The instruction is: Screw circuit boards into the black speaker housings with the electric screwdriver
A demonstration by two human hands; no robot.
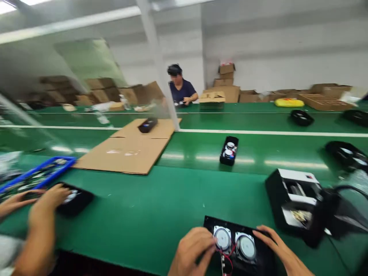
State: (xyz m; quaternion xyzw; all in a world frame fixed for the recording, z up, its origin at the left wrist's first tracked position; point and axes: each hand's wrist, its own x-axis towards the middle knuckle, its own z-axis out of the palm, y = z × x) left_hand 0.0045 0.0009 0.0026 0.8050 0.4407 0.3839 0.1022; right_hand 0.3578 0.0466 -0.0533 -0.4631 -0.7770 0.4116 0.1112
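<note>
A black speaker housing (pixel 211 223) lies near the front of the green bench, with two round speaker drivers (pixel 246 247) in it. My left hand (pixel 192 249) is at the left driver (pixel 223 238), its thumb and fingers pinched together by the driver's lower left edge. What they pinch is hidden. Thin red wires (pixel 230 253) run below the drivers to a narrow circuit board (pixel 222 262), cut off by the bottom of the view. Around the housing's right side, my right hand (pixel 283 251) grips its edge, fingers lying on the top.
A black-and-white parts box (pixel 299 174) stands to the right. At left, a co-worker's hands (pixel 48 201) work on another black housing (pixel 77 203) beside a blue tray (pixel 67 161). Cardboard (pixel 123 153) and another housing (pixel 229 150) lie ahead. A person (pixel 182 90) sits across.
</note>
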